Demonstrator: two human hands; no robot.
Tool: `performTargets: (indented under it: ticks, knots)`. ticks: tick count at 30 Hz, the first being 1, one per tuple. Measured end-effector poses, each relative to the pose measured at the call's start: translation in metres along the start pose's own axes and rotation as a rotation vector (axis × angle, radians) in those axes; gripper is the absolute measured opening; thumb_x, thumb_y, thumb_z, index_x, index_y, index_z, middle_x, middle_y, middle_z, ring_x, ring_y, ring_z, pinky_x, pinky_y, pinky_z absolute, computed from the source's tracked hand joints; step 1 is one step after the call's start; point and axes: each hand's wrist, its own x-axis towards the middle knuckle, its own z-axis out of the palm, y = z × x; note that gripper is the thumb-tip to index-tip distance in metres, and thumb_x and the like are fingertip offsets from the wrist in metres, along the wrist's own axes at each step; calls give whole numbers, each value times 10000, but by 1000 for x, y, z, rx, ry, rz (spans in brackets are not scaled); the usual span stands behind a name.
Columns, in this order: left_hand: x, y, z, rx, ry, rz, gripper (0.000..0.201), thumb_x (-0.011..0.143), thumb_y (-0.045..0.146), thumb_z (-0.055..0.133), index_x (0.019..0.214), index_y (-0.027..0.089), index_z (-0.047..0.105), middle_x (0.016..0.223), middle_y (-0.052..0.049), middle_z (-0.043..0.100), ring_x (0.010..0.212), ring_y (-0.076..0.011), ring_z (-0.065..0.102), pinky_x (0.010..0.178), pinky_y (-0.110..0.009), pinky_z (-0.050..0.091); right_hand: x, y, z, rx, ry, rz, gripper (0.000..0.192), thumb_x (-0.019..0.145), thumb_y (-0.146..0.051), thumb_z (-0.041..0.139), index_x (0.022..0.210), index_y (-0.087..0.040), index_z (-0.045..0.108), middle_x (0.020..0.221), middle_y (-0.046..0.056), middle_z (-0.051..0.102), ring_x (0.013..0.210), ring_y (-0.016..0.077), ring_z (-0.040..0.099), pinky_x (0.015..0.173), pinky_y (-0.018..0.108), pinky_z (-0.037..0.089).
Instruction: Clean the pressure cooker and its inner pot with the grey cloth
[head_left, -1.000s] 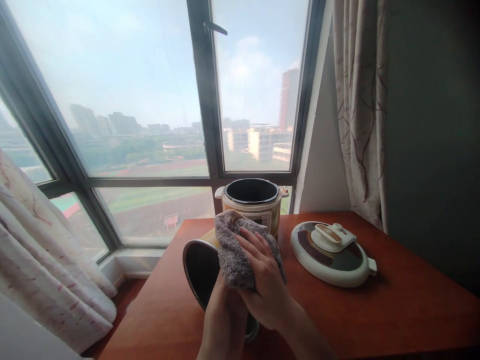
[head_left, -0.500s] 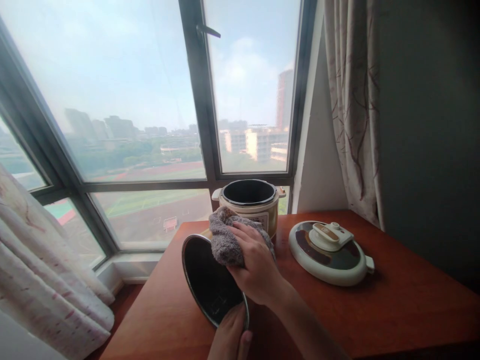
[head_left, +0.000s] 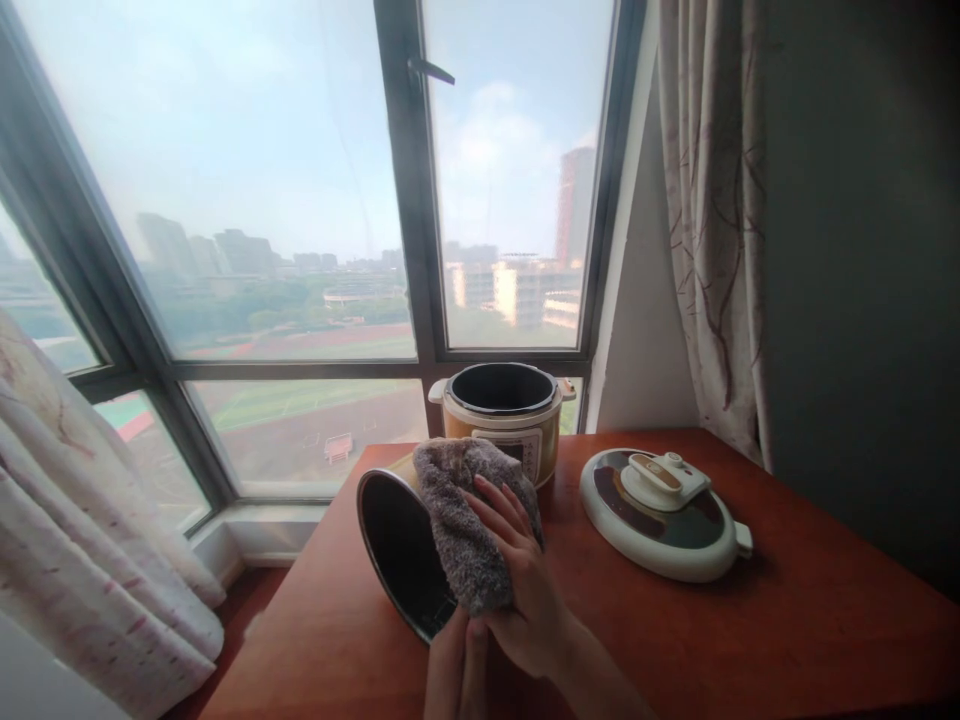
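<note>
Here the right hand (head_left: 525,590) presses a cloth (head_left: 469,530) over the tilted pot (head_left: 397,555), left hand (head_left: 450,670) gripping its rim; wiping looks midway, lid (head_left: 664,515) still off.

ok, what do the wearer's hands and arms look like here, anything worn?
Both hands are bare: no gloves, rings or watch visible on the right hand or the left hand. The right forearm is bare, no sleeve in view. Of the left, little shows beyond the hand.
</note>
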Motion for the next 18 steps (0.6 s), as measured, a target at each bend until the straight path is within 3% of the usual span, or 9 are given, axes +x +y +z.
performTargets:
  ticks: [3,6,11,14,18]
  knots:
    - [15,23,-3,-72,29,-59,560,669,677,764,948,192,785,1185,-113,734,1237,-374,587,1117,-425,424,-26,5,16,-90,68,-21,612,912,-334,463,1519,-264,416,1561,24,447,1514,277,248,1244,515,178]
    - [29,52,-5,-131,-60,-143,612,625,700,781,945,178,779,1051,-98,770,1133,-351,643,991,-392,526,-52,13,42,-219,185,-78,601,940,-383,442,1521,-230,413,1521,59,499,1491,302,303,1208,531,290]
    - [27,76,-2,-168,-63,-298,659,620,713,780,971,155,766,957,-86,773,1018,-295,687,871,-340,574,-77,29,78,-414,498,-86,485,990,-178,437,1446,-333,491,1378,10,631,1434,210,417,1143,453,425]
    - [17,75,5,-189,-73,-317,602,655,678,779,950,154,761,884,-73,771,954,-281,704,842,-335,582,-72,31,68,-455,533,-109,484,961,-169,472,1415,-328,517,1344,15,651,1426,245,426,1162,509,375]
    - [9,73,15,-233,-76,-274,588,683,698,746,920,160,751,941,-78,778,1012,-291,697,914,-349,567,-44,17,28,-413,391,-124,555,888,-210,466,1443,-229,483,1427,64,588,1442,310,387,1169,571,278]
